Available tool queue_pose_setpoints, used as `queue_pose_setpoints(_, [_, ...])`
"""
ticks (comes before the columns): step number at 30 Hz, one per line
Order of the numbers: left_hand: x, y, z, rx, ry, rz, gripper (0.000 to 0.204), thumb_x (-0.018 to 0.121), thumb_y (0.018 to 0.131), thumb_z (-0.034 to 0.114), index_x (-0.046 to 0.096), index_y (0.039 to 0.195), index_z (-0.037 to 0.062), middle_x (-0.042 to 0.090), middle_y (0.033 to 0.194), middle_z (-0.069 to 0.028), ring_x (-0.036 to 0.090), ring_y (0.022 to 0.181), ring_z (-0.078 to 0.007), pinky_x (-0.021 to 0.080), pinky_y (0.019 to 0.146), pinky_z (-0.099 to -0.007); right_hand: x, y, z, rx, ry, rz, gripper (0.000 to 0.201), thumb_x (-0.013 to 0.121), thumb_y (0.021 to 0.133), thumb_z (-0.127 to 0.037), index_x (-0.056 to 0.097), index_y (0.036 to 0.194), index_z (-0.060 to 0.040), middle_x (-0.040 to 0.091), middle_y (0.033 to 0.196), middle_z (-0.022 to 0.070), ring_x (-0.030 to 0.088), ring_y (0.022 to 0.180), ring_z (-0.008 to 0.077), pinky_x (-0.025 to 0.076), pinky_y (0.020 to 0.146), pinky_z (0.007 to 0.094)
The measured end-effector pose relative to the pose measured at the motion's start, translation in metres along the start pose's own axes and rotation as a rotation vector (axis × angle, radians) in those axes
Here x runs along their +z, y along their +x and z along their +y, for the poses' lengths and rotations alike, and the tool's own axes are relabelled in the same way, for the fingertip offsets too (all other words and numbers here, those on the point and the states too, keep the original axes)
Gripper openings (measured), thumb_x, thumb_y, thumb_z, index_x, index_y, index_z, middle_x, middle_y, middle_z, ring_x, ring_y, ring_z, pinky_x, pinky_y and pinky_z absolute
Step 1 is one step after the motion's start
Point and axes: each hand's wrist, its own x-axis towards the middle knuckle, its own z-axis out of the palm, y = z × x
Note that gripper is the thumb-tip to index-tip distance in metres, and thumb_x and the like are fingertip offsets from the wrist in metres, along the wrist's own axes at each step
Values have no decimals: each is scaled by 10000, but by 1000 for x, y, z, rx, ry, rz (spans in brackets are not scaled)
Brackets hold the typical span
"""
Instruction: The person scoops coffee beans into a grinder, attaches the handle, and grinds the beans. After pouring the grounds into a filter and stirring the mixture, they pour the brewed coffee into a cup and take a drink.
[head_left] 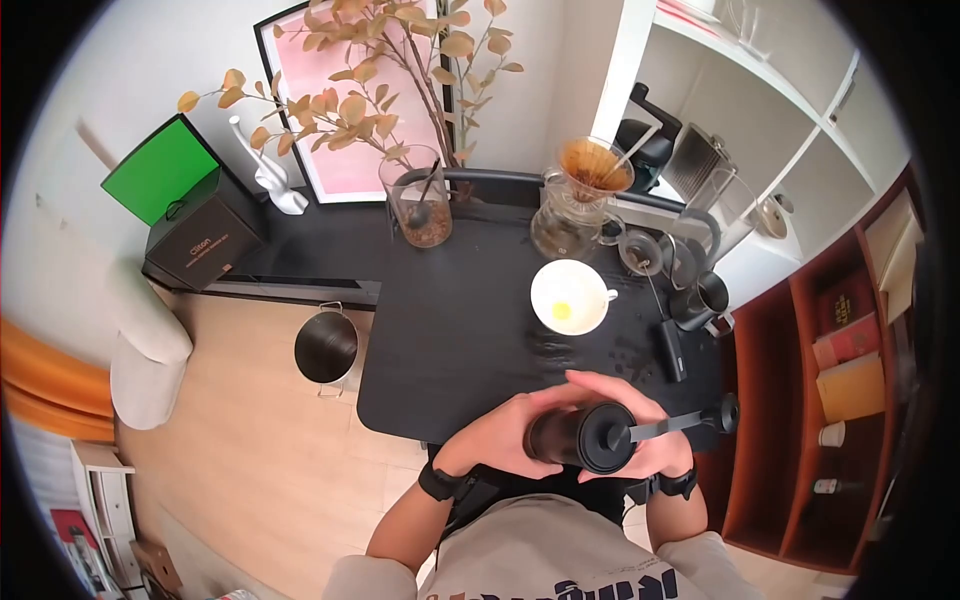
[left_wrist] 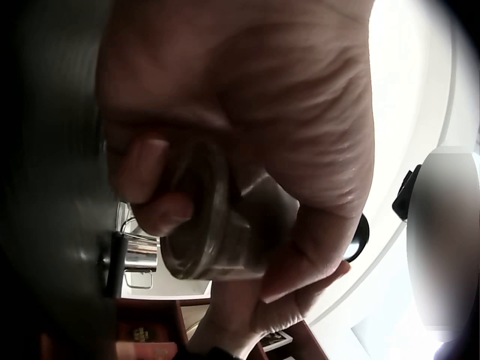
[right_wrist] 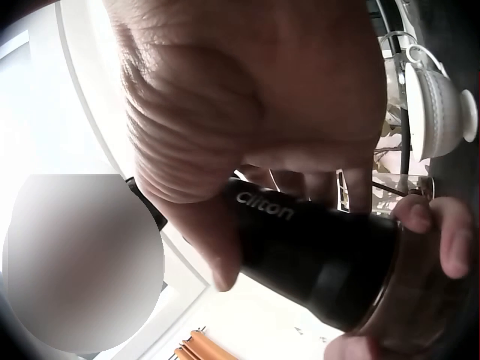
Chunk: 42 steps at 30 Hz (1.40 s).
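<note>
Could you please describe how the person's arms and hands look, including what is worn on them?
The left hand and right hand wear no gloves. Each wrist has a black band. The sleeves are short and beige-grey.

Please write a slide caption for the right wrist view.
Right hand grips a black cylindrical grinder marked "Cliton"; left hand holds its transparent end.

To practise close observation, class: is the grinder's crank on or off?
On: in the head view, the crank joins the cap of the grinder and sticks out over the right hand.
</note>
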Motion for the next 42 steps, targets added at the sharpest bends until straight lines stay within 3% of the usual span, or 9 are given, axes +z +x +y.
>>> queue_pose_setpoints(6, [4,3,-8,22,172,41,589,894,671,119,691,1216,27,740,1113,-111,720,994,-255,563,900,-364,11,-1,26,-98,-196,-52,685,971,720,-65,582,1280,2,742,1187,228,720,1148,340,544,1014,448])
queue_pose_setpoints(9, [15,0,-12,45,193,249,460,884,660,100,695,1069,8,727,1001,-104,712,884,-284,566,842,-358,28,2,30,-151,-126,184,540,896,750,12,551,1164,-27,727,984,167,734,937,269,583,880,439])
queue_pose_setpoints(16, [21,0,-18,142,225,422,373,835,670,43,674,1003,-1,696,931,-105,693,815,-288,555,770,-343,40,9,32,-181,-213,239,547,862,759,29,514,1176,-40,720,993,169,726,927,269,593,901,454])
queue_pose_setpoints(21, [16,-4,-28,259,341,424,410,846,687,60,688,1061,-1,703,926,-111,699,801,-291,568,782,-354,49,16,44,-251,-140,324,539,856,750,10,517,1164,-57,717,1052,189,723,976,272,522,1077,568])
queue_pose_setpoints(24, [13,-7,-12,69,309,450,532,869,702,102,681,1192,13,706,1110,-145,703,995,-330,561,912,-390,30,30,34,-288,-204,195,512,856,754,-32,531,1148,-64,722,1088,202,706,1083,304,446,1154,605])
queue_pose_setpoints(27, [3,-14,22,-36,323,281,693,900,730,164,619,1349,35,532,1468,-193,497,1381,-407,427,1144,-483,17,35,17,-163,-192,78,475,885,702,-140,600,1077,-81,631,1361,246,595,1326,397,269,1249,631])
queue_pose_setpoints(29, [-8,-23,38,18,348,206,669,896,744,156,621,1339,22,543,1452,-189,528,1343,-401,451,1122,-480,9,38,15,-92,-267,-122,475,902,653,-208,635,1033,-108,391,1627,254,393,1509,459,71,1272,680])
queue_pose_setpoints(33, [-8,-32,51,60,472,169,554,874,780,104,656,1280,4,604,1375,-176,628,1224,-363,532,1003,-431,16,46,11,-67,-321,-205,491,921,643,-243,662,1045,-130,218,1699,272,264,1572,483,35,1246,730])
queue_pose_setpoints(42, [-5,-26,46,254,586,337,570,902,700,98,665,1208,-7,681,1242,-172,688,1107,-361,565,928,-432,24,53,22,-71,-411,-100,1050,946,646,-257,429,1546,-97,173,1702,294,301,1561,501,81,1279,662])
